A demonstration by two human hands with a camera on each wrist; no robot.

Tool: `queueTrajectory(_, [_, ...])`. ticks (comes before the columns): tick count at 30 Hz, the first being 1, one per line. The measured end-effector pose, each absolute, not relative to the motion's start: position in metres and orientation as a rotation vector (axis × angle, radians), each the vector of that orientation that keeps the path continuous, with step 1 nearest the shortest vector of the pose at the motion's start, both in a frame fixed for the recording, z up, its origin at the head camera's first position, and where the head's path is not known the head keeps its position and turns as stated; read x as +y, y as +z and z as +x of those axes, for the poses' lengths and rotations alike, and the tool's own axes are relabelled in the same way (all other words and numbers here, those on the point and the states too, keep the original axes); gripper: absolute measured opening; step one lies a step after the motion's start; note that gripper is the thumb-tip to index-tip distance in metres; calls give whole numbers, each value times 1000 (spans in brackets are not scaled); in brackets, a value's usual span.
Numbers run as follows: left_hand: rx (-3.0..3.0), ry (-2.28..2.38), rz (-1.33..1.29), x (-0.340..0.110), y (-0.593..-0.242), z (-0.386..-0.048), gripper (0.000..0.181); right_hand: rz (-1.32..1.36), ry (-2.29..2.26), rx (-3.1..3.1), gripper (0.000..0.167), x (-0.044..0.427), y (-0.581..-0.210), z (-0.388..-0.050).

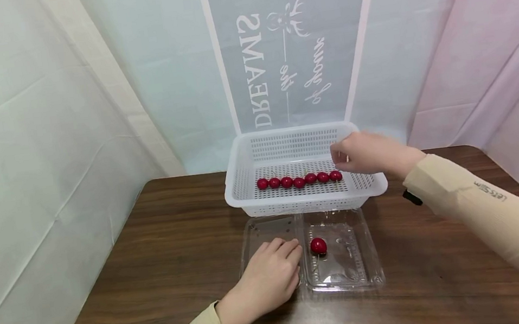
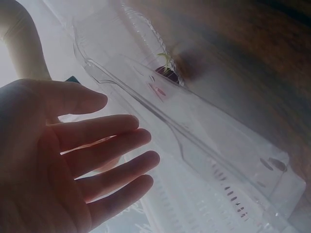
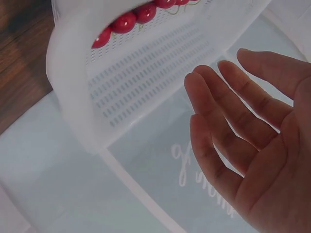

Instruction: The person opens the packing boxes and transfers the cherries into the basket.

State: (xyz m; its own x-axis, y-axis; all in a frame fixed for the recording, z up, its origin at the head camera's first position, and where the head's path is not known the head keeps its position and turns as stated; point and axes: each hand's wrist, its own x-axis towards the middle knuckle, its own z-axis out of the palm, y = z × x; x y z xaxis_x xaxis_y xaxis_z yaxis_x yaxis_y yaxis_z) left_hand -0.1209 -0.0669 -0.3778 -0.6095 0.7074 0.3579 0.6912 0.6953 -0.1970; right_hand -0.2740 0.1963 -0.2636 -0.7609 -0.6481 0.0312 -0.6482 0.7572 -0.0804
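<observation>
Several red cherries (image 1: 299,182) lie in a row on the floor of a white slotted basket (image 1: 304,205). My right hand (image 1: 368,154) is over the basket's right end, its fingers loosely bent; in the right wrist view nothing is between them, and the cherries (image 3: 124,22) lie apart from the hand. In front of the basket is an opened clear plastic clamshell box (image 1: 366,246). One cherry (image 1: 318,245) with a stem sits in its right half. My left hand (image 1: 269,275) is over the left half, fingers relaxed and holding nothing; whether it touches the plastic I cannot tell.
The brown wooden table (image 1: 166,240) carries both containers. Behind it hangs a pale cloth (image 1: 293,42) with printed lettering, close to the basket's back. More white cloth (image 1: 39,131) borders the left, and pinkish cloth (image 1: 485,44) the right.
</observation>
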Motion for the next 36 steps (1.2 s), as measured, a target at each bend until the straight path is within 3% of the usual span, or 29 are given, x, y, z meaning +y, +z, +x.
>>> queueTrajectory(36, [-2495, 52, -1081, -67, -377, -120, 29, 1190, 135, -2692, 13, 178, -293, -213])
